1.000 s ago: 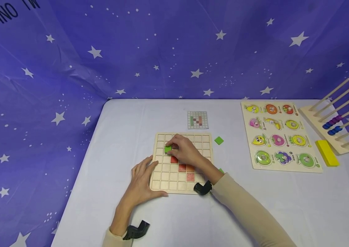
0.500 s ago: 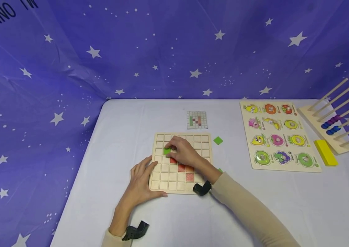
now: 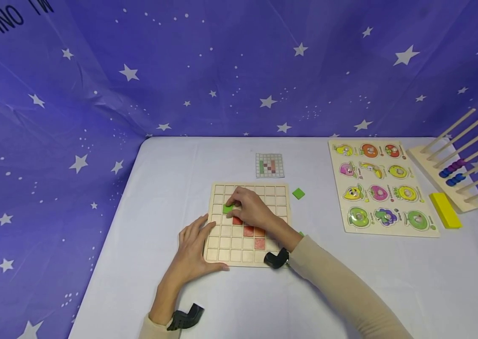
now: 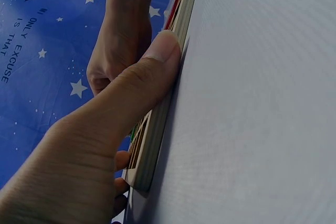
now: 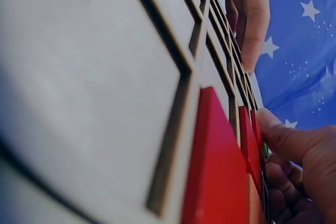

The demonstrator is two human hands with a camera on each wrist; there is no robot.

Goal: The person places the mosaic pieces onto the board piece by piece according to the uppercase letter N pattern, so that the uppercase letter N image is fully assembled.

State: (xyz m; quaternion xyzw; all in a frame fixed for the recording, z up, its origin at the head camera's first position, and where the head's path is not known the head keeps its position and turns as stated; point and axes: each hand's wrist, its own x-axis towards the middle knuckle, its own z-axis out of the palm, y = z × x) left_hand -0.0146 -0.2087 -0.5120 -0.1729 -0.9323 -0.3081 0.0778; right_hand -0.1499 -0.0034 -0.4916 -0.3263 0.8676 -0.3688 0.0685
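On the wooden board (image 3: 224, 243), right hand (image 3: 250, 207) pinches green tile (image 3: 227, 210); left hand (image 3: 192, 248), thumb and fingers apart, touches near-left corner.

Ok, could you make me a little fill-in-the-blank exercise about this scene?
On the pale wooden grid board, the right hand pinches a flat square tile that is ____.
The pale wooden fruit puzzle has ____ rows, each of three.
The round beads on the wooden peg rack are purple and ____.
Missing words: green; four; blue.
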